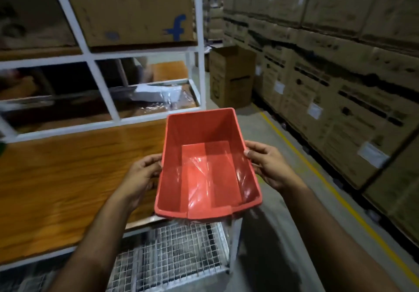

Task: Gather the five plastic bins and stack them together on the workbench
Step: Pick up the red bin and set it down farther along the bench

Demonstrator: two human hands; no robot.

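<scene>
as both hands grip, red bin overhangs workbench

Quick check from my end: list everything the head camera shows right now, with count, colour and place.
red plastic bin: one, red, empty, held in the air at the workbench's right end
workbench: one, orange-brown wood top, left of the bin
white rack frame: one, white, behind the workbench
cardboard box with blue letter: one, brown, on the rack's upper shelf
wire mesh shelf: one, grey, below the workbench
standing carton: one, brown, on the floor in the aisle
stacked cartons: many, brown, wall along the right
yellow floor line: one, yellow, along the cartons
left hand: gripping the bin's left wall
right hand: gripping the bin's right wall
</scene>
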